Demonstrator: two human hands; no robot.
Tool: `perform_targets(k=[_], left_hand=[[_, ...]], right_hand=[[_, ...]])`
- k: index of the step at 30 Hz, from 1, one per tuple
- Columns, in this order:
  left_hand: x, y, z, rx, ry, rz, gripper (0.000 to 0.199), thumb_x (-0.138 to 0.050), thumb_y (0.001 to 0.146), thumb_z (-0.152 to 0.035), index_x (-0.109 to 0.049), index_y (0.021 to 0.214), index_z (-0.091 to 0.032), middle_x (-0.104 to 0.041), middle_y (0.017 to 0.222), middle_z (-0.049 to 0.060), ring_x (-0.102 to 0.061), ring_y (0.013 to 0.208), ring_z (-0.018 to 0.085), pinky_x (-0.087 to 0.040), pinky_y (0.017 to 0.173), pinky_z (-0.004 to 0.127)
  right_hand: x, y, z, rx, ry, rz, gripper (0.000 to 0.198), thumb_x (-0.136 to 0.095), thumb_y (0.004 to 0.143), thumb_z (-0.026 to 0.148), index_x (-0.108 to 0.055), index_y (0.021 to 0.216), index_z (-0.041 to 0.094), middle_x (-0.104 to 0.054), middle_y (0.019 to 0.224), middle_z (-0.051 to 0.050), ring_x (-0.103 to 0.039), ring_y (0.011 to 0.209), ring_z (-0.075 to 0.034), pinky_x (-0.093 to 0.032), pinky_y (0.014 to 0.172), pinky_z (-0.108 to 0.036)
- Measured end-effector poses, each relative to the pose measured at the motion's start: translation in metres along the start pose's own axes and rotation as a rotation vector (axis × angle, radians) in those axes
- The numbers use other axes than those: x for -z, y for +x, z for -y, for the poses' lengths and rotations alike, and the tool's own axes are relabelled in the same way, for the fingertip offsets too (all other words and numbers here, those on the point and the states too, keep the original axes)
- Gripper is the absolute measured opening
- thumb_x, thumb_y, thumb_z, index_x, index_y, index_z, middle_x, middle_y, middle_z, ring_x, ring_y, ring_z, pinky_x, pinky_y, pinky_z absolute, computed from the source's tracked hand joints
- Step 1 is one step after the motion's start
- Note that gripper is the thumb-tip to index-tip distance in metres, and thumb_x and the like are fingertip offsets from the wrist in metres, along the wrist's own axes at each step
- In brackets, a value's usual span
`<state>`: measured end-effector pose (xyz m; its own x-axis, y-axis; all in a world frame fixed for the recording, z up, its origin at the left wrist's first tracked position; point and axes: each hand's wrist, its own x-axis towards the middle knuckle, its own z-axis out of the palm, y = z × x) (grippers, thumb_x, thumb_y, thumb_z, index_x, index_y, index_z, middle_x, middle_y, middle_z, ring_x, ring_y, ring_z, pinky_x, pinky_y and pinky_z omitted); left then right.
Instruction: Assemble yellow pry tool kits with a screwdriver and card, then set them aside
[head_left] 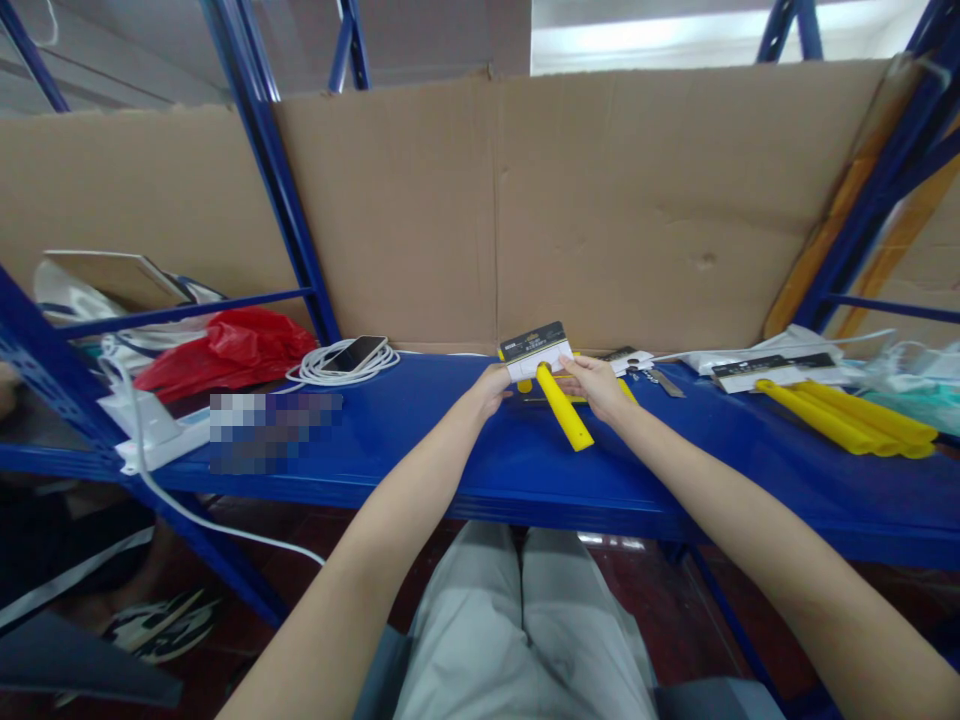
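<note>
Above the middle of the blue shelf I hold a yellow-handled tool whose head is covered by a black-and-white card. Its yellow handle slants toward me and to the right. My left hand is closed on the card's left edge. On the other side, my right hand pinches the card close to the handle. Behind my hands lie more yellow pieces, mostly hidden. The tool's kind cannot be made out. Several similar carded tools with yellow handles lie side by side on the right.
A white power strip, a red plastic bag and a phone on a coiled white cable are on the left. Metal keys lie beyond my right hand. Cardboard walls the back; blue posts stand either side.
</note>
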<state>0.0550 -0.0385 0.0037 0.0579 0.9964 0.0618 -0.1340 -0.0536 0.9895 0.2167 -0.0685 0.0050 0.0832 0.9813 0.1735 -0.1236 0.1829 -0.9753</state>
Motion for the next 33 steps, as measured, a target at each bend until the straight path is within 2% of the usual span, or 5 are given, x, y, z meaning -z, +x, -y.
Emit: perform_targets(k=[5, 11, 17, 25, 33], left_hand=[[-0.002, -0.001, -0.006, 0.051, -0.104, 0.042, 0.01, -0.066, 0.078, -0.03, -0.069, 0.08, -0.02, -0.074, 0.094, 0.009, -0.062, 0.104, 0.025, -0.045, 0.092, 0.042], [-0.003, -0.003, -0.011, 0.083, -0.339, 0.192, 0.037, -0.061, 0.084, -0.053, -0.07, 0.086, -0.017, -0.072, 0.098, 0.015, -0.067, 0.101, 0.028, -0.052, 0.084, 0.037], [-0.007, -0.002, -0.005, 0.021, -0.346, 0.006, 0.011, -0.067, 0.077, -0.003, -0.066, 0.081, -0.013, -0.072, 0.082, 0.009, -0.07, 0.086, 0.019, -0.054, 0.087, 0.036], [-0.004, -0.001, -0.002, 0.016, -0.356, -0.141, 0.04, -0.062, 0.069, 0.013, -0.061, 0.095, -0.018, -0.069, 0.089, 0.004, -0.071, 0.087, 0.02, -0.06, 0.08, 0.04], [-0.004, -0.003, -0.002, 0.035, -0.377, -0.199, 0.077, -0.063, 0.069, 0.012, -0.05, 0.132, -0.029, -0.067, 0.106, 0.006, -0.071, 0.09, 0.021, -0.06, 0.077, 0.037]], right_hand=[[-0.001, 0.004, -0.004, 0.038, 0.076, -0.095, 0.011, -0.072, 0.081, 0.027, -0.065, 0.078, 0.019, -0.072, 0.078, -0.004, -0.069, 0.066, -0.014, -0.056, 0.058, -0.023], [0.002, 0.009, -0.007, 0.052, 0.112, -0.148, 0.012, -0.07, 0.081, 0.028, -0.063, 0.077, 0.019, -0.07, 0.074, -0.004, -0.069, 0.065, -0.014, -0.056, 0.059, -0.024], [0.0, 0.01, -0.012, 0.046, 0.065, -0.134, 0.008, -0.068, 0.082, 0.025, -0.068, 0.088, 0.02, -0.072, 0.081, -0.004, -0.068, 0.065, -0.014, -0.055, 0.056, -0.023], [0.002, 0.009, -0.013, 0.074, -0.081, -0.037, 0.066, -0.067, 0.082, 0.03, -0.045, 0.145, 0.028, -0.069, 0.11, -0.007, -0.069, 0.074, -0.014, -0.057, 0.063, -0.025], [-0.01, -0.003, -0.014, 0.341, -0.432, 0.166, 0.11, -0.077, 0.067, 0.023, -0.013, 0.156, 0.029, -0.026, 0.157, -0.016, -0.051, 0.126, -0.029, -0.051, 0.096, -0.042]])
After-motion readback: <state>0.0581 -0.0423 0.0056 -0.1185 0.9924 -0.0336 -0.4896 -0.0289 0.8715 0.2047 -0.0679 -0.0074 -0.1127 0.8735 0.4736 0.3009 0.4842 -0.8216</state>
